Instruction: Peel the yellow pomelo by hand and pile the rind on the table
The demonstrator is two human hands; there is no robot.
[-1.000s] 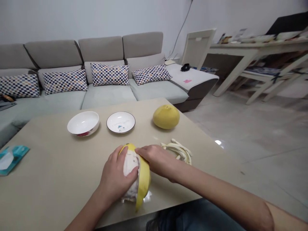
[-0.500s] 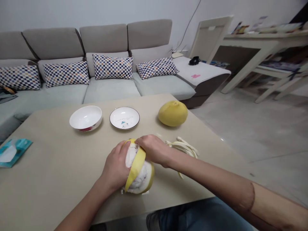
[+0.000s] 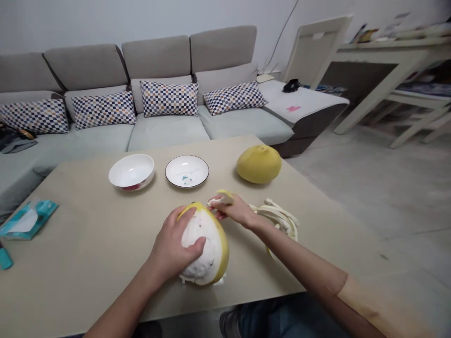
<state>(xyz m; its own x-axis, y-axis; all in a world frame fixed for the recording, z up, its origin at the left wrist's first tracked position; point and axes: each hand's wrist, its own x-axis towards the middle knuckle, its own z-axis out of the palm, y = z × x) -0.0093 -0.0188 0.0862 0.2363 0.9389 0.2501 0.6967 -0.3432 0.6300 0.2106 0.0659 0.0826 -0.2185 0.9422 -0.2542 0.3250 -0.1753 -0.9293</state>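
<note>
A partly peeled pomelo (image 3: 206, 249) rests near the table's front edge, its white pith bare on the near side and yellow rind left on the right. My left hand (image 3: 176, 239) grips it from the left, thumb across the pith and fingers round the far side. Just beyond the fruit's upper right, my right hand (image 3: 234, 210) is closed on a strip of pomelo peel (image 3: 224, 197), held apart from the fruit. Beside my right forearm lies a pile of peel strips (image 3: 282, 218). Small white scraps show under the pomelo.
A whole pomelo (image 3: 259, 164) stands at the table's far right. To its left are a white plate (image 3: 186, 172) and a white bowl (image 3: 132, 171). A teal tissue pack (image 3: 30, 219) lies at the left, with a teal-handled object (image 3: 5, 258) nearer me. A sofa (image 3: 169, 129) is behind the table.
The peel strip that lay across the pomelo's face has come off and is now in my right hand, which has moved right. My left hand still holds the fruit. The view has shifted slightly left.
</note>
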